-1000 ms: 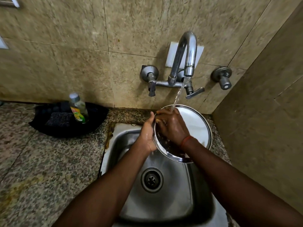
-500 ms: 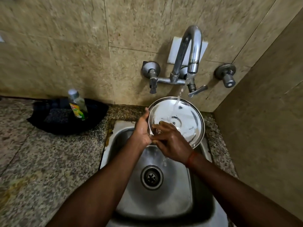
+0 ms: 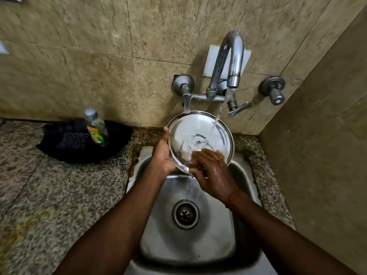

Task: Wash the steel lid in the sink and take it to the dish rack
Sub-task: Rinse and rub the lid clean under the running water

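Tilted more upright than before, the lid (image 3: 198,133) sits over the sink (image 3: 186,241) under the tap (image 3: 228,62). Left hand (image 3: 161,155) grips its rim; right hand (image 3: 212,173) presses its face, fingertips blurred by water.

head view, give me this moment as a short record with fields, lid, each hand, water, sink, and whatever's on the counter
lid: steel lid, tilted, held above the back of the sink under the stream
left hand: left hand, grip on the lid's left rim
right hand: right hand, wet, fingers rubbing the lid's lower face
water: running from the tap onto the lid's upper right
sink: steel sink, drain open to view
counter: dish soap bottle standing in a black tray left of the sink
dish rack: not in view
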